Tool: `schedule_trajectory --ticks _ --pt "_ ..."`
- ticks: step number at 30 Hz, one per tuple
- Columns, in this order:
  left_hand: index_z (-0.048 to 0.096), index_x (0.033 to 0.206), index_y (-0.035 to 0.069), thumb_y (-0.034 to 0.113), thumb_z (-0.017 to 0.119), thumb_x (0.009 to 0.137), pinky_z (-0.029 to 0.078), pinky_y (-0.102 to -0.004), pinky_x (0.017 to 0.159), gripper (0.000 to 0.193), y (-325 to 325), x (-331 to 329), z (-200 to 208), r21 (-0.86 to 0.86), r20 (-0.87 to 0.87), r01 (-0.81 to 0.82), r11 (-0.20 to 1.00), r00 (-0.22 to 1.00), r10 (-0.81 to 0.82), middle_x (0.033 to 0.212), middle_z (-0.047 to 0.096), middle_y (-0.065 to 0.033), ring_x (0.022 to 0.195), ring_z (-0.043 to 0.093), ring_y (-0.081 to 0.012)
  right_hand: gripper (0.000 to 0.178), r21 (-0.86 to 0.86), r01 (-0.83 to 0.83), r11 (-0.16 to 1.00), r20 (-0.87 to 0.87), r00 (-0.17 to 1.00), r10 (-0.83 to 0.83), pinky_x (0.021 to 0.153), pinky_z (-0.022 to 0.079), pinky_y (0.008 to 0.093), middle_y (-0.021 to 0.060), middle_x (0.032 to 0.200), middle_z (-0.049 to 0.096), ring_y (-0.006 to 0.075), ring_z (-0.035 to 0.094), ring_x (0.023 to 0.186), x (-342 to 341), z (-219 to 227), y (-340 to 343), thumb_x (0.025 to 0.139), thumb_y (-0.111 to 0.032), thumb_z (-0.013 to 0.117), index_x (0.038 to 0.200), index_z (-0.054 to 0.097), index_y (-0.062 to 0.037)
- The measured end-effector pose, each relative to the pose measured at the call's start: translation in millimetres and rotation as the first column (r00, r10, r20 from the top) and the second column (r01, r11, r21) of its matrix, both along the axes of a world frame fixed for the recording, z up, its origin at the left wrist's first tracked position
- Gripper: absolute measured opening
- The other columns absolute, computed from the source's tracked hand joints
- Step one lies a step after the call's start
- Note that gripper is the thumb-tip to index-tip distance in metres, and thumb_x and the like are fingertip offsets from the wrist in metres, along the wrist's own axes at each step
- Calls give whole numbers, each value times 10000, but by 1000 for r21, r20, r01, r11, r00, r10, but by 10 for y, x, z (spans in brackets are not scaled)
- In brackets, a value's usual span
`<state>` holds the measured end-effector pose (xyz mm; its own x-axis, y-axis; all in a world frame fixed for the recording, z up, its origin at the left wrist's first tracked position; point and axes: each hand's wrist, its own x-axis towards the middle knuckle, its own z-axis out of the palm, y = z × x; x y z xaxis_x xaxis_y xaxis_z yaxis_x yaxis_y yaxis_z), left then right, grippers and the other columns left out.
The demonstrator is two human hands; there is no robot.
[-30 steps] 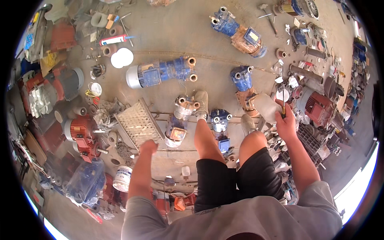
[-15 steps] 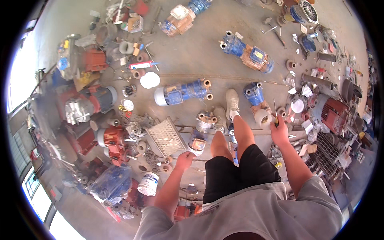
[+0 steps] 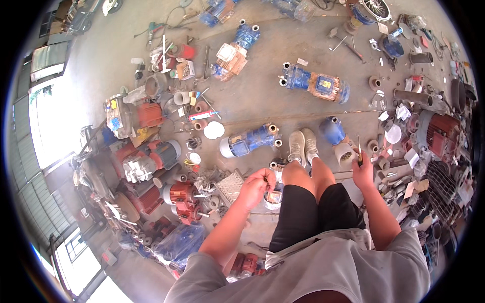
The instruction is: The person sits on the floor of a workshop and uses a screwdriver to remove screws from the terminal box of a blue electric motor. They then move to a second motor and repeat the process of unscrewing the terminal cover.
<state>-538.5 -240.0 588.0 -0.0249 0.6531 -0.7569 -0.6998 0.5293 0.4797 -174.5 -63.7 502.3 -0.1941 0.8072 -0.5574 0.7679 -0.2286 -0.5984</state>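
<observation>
R hand (image 3: 362, 174) grips screwdriver (image 3: 360, 158) | L hand (image 3: 256, 189) curled, can't tell if holding | dusty flr (image 3: 268, 56) w/ motors (image 3: 248, 140) | bright opng (image 3: 49, 123) L

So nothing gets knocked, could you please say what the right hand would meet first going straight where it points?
Following the screwdriver in the right hand, probably the hammer, beyond a stretch of floor; depth is unclear, so it might pass above.

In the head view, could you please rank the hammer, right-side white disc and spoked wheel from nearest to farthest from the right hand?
1. White disc, ahead and right of the right hand
2. Hammer, farther ahead
3. Spoked wheel, top edge
</observation>
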Motion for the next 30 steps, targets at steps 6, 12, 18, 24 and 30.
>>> schedule_trajectory --ticks 6,12,18,24,30 --pt "509 850 23 -130 429 777 454 -308 658 187 447 52 936 127 51 52 991 997 -59 870 534 -112 742 531 -201 404 -84 119 989 3 993 -119 934 515 442 218 1161 699 398 677 1077 2 -172 159 915 -87 615 1318 617 -57" --pt "548 899 -20 -159 419 813 469 -278 606 208 668 -140 1571 108 -126 207 972 973 -193 847 594 -139 695 566 -171 406 8 183 983 -141 974 -180 897 533 403 195 1145 706 313 703 1010 -302 -252 38 923 -102 614 1328 620 -72" --pt "556 871 -5 186 541 941 423 -317 593 204 572 -429 1678 76 -103 211 975 974 -203 759 567 -136 652 519 -215 408 -53 263 963 -217 939 -268 915 538 431 218 1127 716 397 699 1047 -671 -486 -162 899 -96 625 1306 629 -81" --pt "542 826 3 250 517 1001 371 -315 563 304 373 -1021 1020 93 53 280 956 957 -285 699 501 -82 601 461 -182 428 -1 333 943 -192 925 -327 912 534 490 254 1130 703 464 660 1074 -1362 -1161 -437 897 -140 644 1317 592 -78" --pt "468 658 55 323 481 1037 304 -308 522 464 -77 -1986 -600 66 94 339 939 934 -344 618 428 -57 544 392 -181 448 126 252 959 18 966 -256 888 519 549 270 1105 700 474 656 1043 -2163 -2324 -646 897 -162 648 1327 565 -66"
